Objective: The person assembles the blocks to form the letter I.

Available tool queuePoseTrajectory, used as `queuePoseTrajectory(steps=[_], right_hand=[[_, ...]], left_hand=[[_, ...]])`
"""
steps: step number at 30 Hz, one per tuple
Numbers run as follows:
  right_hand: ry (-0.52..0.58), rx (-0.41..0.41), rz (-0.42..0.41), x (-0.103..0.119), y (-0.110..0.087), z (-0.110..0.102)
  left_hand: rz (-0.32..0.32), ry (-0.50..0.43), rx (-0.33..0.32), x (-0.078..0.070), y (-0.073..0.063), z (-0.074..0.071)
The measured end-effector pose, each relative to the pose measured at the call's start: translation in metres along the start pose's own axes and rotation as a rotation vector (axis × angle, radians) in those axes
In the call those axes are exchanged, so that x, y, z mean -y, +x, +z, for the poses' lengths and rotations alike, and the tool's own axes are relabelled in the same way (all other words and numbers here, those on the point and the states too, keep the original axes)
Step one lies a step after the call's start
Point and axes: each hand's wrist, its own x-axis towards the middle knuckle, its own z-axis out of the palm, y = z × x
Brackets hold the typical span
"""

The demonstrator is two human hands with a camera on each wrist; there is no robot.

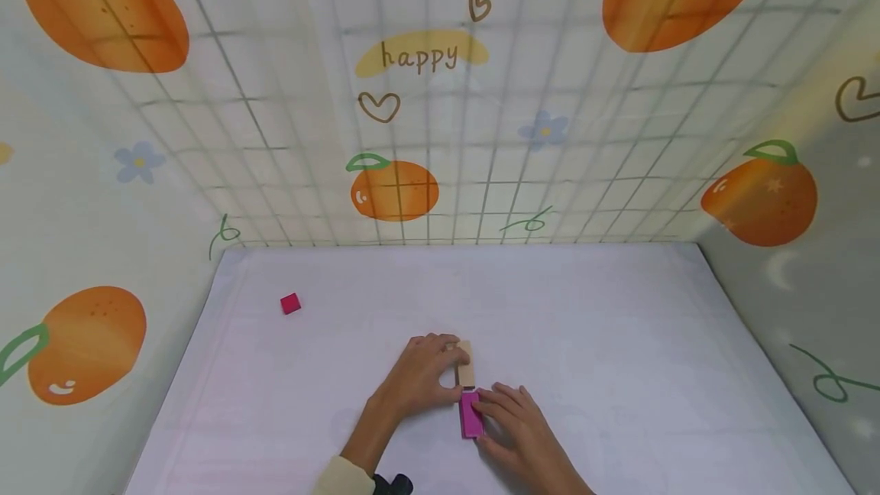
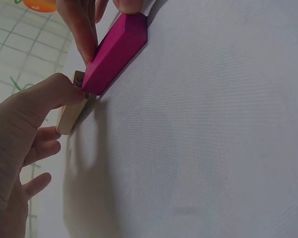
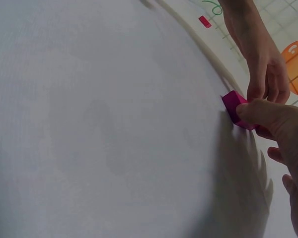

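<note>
A magenta block [image 1: 470,415] and a plain wooden block [image 1: 466,364] lie end to end in a line on the white table. My left hand [image 1: 425,374] holds the wooden block from its left side, its thumb near the end that faces the magenta one. With thumb and fingers, my right hand [image 1: 517,428] pinches the magenta block at its right side. In the left wrist view, dark marks show on the near end of the wooden block [image 2: 69,116], close to the magenta block [image 2: 114,52]. The right wrist view shows the thumb against the magenta block [image 3: 233,106].
A small red cube [image 1: 290,303] sits toward the far left of the white table [image 1: 619,342]. Cloth walls with a grid and orange prints [image 1: 395,190] rise behind the table and at both sides. A black band [image 1: 393,484] is on the left wrist.
</note>
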Motion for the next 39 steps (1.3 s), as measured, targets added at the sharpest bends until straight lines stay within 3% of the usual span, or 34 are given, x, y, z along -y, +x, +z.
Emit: queuePoseTrajectory(steps=[15, 39], right_hand=[[-0.001, -0.081, -0.072, -0.0024, -0.0019, 0.0015], [-0.001, -0.122, -0.098, -0.0029, -0.0018, 0.0037]], left_hand=[[-0.032, 0.002, 0.129, 0.0038, -0.0018, 0.0019], [-0.017, -0.032, 0.073, 0.0028, -0.0035, 0.0048]])
